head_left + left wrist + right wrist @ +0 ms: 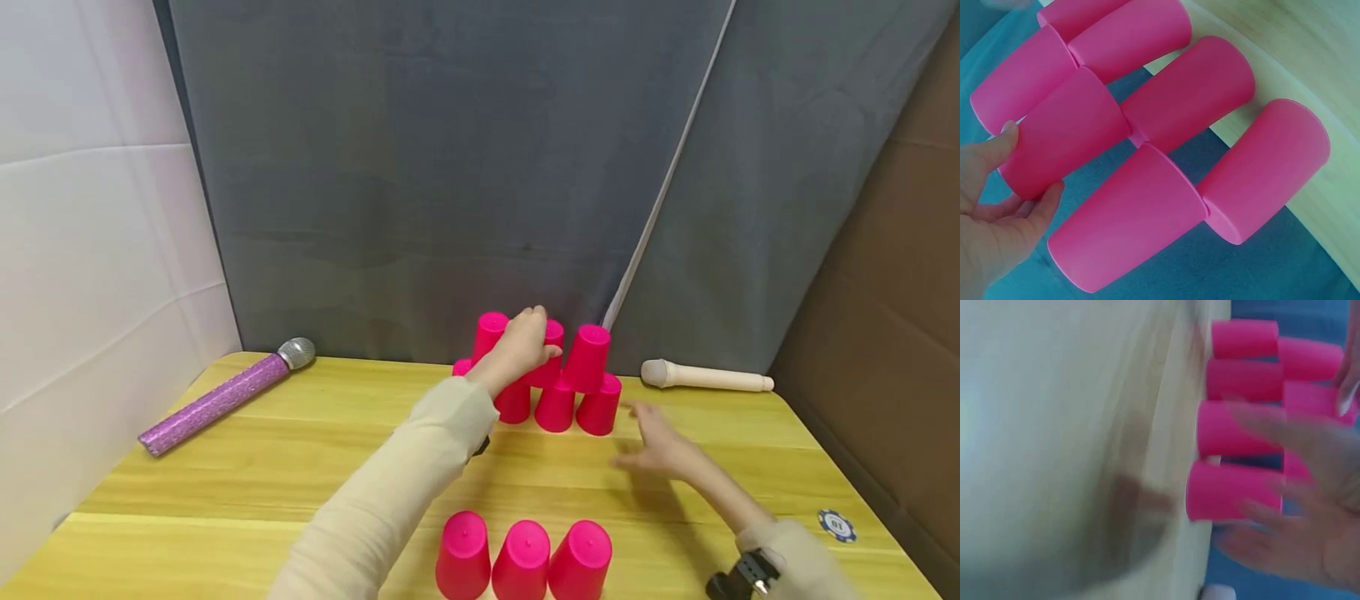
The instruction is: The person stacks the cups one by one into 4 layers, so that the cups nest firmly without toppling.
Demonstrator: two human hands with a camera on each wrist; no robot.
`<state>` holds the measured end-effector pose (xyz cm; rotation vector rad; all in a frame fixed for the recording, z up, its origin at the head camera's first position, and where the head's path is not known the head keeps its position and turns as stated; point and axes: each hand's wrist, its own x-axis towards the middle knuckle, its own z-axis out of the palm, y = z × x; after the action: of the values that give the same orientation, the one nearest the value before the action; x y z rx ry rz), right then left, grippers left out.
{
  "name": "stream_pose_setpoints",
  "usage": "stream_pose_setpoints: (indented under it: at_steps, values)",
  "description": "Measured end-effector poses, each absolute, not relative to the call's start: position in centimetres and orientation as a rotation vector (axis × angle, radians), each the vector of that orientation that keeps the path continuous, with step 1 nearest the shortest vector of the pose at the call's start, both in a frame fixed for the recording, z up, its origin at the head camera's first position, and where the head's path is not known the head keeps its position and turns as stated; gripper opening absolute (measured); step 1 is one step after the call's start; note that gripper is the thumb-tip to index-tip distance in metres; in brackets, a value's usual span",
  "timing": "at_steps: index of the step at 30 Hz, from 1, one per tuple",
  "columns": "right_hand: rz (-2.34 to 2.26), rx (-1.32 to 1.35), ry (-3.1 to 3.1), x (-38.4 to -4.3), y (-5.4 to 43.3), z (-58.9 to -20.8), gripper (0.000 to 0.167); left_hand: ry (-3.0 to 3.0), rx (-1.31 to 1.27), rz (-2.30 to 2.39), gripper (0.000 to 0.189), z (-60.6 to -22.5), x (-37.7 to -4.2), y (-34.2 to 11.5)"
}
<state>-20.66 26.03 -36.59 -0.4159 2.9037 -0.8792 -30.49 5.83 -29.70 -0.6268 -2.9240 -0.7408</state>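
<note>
Upside-down pink cups form two tiers at the back of the table. The bottom row holds several cups [555, 408], and three stand on top of them. My left hand [522, 346] grips the middle upper cup [1063, 134] between thumb and fingers; in the left wrist view its base end lies in the hand. Beside it stand the right upper cup [588, 358] and the left upper cup [490, 333], partly covered by the hand. My right hand [663, 446], blurred and holding nothing, is just right of the stack with its fingers spread.
Three more upside-down pink cups [522, 557] stand in a row near the front. A purple glitter microphone [217, 404] lies left, a cream microphone [708, 378] back right. A poker chip [837, 526] lies at the right. A grey curtain [420, 183] hangs close behind the stack.
</note>
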Motion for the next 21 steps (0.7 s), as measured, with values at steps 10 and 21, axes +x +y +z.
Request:
stream_pose_setpoints:
  at_steps: [10,21]
  values:
    - [-0.999,-1.012,2.180,-17.7,23.9,-39.5,0.057,-2.930,-0.599,-0.774,0.053,-29.4,-30.7,5.5]
    - [-1.174,-1.065,2.077,-19.3,21.2,-39.8,0.048,-2.922,-0.615,-0.719,0.050,-29.7,-30.6,6.1]
